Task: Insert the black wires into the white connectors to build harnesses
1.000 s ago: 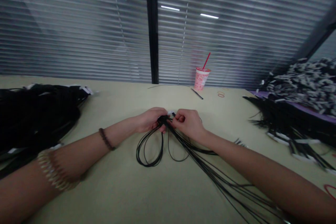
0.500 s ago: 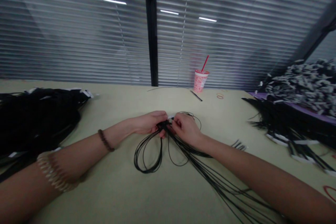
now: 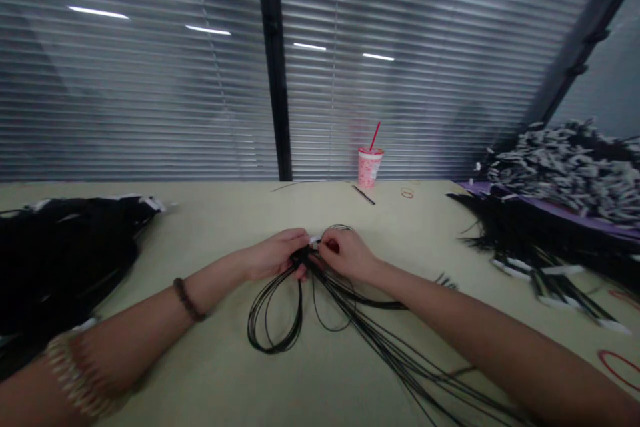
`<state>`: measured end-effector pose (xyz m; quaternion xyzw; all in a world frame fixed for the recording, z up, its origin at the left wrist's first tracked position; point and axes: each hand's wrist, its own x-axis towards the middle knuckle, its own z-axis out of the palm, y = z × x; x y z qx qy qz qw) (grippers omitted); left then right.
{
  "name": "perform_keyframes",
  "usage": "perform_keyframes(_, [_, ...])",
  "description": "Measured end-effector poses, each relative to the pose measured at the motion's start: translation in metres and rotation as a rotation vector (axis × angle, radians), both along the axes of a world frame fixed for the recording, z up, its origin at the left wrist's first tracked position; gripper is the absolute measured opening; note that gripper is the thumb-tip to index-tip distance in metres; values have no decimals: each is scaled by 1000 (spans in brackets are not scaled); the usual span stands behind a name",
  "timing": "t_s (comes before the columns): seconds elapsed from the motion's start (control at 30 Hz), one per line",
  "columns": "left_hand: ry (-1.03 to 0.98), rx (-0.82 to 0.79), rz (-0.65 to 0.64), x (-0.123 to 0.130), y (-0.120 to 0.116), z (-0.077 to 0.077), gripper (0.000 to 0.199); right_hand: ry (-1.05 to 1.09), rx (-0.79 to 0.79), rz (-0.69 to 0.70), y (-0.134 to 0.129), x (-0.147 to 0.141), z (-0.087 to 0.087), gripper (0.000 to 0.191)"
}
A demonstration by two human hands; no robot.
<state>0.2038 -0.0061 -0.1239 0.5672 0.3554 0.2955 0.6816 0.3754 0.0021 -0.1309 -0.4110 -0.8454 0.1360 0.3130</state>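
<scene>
Near the middle of the table, my left hand (image 3: 280, 255) is closed around a bundle of thin black cables (image 3: 274, 347), which loops down below it. Touching the same bundle from the right is my right hand (image 3: 349, 253), its thumb and forefinger pinched together. Between the two hands shows a small white piece (image 3: 314, 240), too small to name for sure. Long cable ends run from the hands toward the lower right, passing partly under my right forearm. What exactly sits between the right fingertips is hard to make out.
A pink cup (image 3: 369, 168) with a red straw stands by the blinds, a dark pen-like stick (image 3: 363, 195) near it. Black cables are heaped at left (image 3: 70, 247). More cables with white ends (image 3: 570, 167) are piled at right on something purple. Rubber bands (image 3: 407, 193) lie about.
The whole view has shifted, so the table and hands sit slightly lower and further left. Both hands stay on the cable bundle, with little change in their grip.
</scene>
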Motion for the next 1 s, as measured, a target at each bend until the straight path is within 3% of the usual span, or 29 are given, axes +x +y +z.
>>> perform_keyframes(0.17, [-42, -29, 68, 1, 0, 3, 22, 135, -692, 305, 13, 20, 25, 26])
perform_keyframes(0.27, [-59, -50, 153, 1, -1, 6, 18, 320, -919, 385, 18, 33, 35, 20])
perform_keyframes(0.33, [-78, -56, 200, 1, -1, 6, 16, 353, -895, 347, 23, 41, 34, 23])
perform_keyframes(0.5, [-106, -73, 184, -1, -1, 5, 14, 157, -746, 215, 37, 52, 19, 35])
perform_keyframes(0.77, [-54, -72, 123, -3, 0, 3, 19, 254, -392, 109, 48, 50, -8, 45])
perform_keyframes(1.0, [-38, -55, 135, -1, -4, 7, 23, 432, -465, 155, 54, 50, -15, 46])
